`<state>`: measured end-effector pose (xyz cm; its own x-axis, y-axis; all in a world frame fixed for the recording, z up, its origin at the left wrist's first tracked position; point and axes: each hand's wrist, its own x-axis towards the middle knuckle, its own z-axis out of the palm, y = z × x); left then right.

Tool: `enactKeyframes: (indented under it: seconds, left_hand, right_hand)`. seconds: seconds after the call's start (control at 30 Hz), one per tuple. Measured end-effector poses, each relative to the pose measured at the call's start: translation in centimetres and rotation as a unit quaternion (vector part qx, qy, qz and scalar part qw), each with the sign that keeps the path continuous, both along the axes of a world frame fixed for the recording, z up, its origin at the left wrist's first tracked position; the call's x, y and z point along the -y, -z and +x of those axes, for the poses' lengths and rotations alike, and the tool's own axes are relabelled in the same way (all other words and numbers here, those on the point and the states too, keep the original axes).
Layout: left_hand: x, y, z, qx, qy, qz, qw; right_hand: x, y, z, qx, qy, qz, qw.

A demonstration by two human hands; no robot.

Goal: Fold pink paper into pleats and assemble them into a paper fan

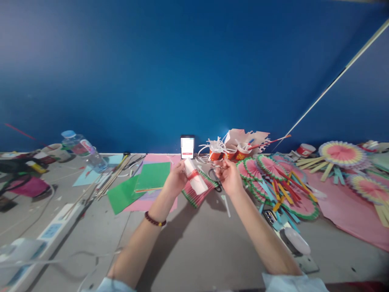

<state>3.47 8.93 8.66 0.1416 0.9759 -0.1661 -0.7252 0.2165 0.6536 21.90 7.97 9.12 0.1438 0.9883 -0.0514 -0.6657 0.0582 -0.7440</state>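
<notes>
Hands over grey table, pleated paper bundle held up between them.

Bare forearms reaching in from near edge, beaded bracelet (155, 220) on left wrist. Left hand (175, 179) closed around pleated pink-and-green paper bundle (199, 187), lifted just above table (194, 243), tied with red thread (193, 174) near its white upper end. Right hand (228, 176) pinched shut on the thread's loose end, possibly; too blurred to be sure. Scissors (214, 180) lying just beneath right hand. Left of the bundle, green sheets (142, 184) on pink paper. Right, finished paper fans (279, 182) in a heap. Farther back, phone (187, 147) propped against blue wall, red paper cups (227, 152) beside it, water bottle (82, 150) far left.
</notes>
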Motion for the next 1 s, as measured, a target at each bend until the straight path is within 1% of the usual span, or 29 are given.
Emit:
enactKeyframes:
  seconds: [0.07, 0.13, 0.23, 0.3, 0.4, 0.53, 0.63, 0.8, 0.9, 1.0]
  left_hand:
    - [0.2, -0.6, -0.2, 0.045, 0.021, -0.005, 0.999]
    - [0.6, -1.0, -0.4, 0.071, 0.049, 0.013, 0.996]
    - [1.1, -1.5, -0.5, 0.065, 0.072, 0.045, 0.994]
    - [1.2, -1.6, -0.6, 0.05, 0.084, 0.059, 0.993]
    - [1.1, -1.7, -0.9, 0.016, 0.093, 0.074, 0.993]
    - [0.7, -1.7, -1.3, -0.068, 0.097, 0.079, 0.99]
    - [0.5, -1.6, -1.5, -0.1, 0.079, 0.063, 0.99]
    - [0.4, -1.8, -1.5, -0.114, 0.063, 0.041, 0.991]
    - [0.2, -1.8, -1.7, -0.088, 0.043, 0.005, 0.995]
    - [-0.1, -1.6, -2.2, -0.028, 0.072, -0.048, 0.996]
  right_hand:
    - [0.2, -0.4, 0.2, -0.036, -0.029, -0.008, 0.999]
    - [0.4, -0.7, 0.3, -0.053, -0.052, 0.0, 0.997]
    - [0.5, -1.0, 0.3, -0.044, -0.069, 0.022, 0.996]
    - [0.5, -1.2, 0.6, -0.016, -0.057, 0.036, 0.998]
    - [0.3, -1.6, 1.3, 0.04, -0.022, 0.053, 0.998]
    - [0.1, -2.0, 2.5, 0.094, 0.011, 0.078, 0.992]
    - [0.1, -2.1, 3.1, 0.096, 0.019, 0.094, 0.991]
    - [-0.2, -2.0, 3.9, 0.069, 0.023, 0.11, 0.991]
    - [-0.4, -2.0, 4.3, 0.083, 0.038, 0.115, 0.989]
    - [-0.4, -2.2, 4.5, 0.112, 0.054, 0.111, 0.986]
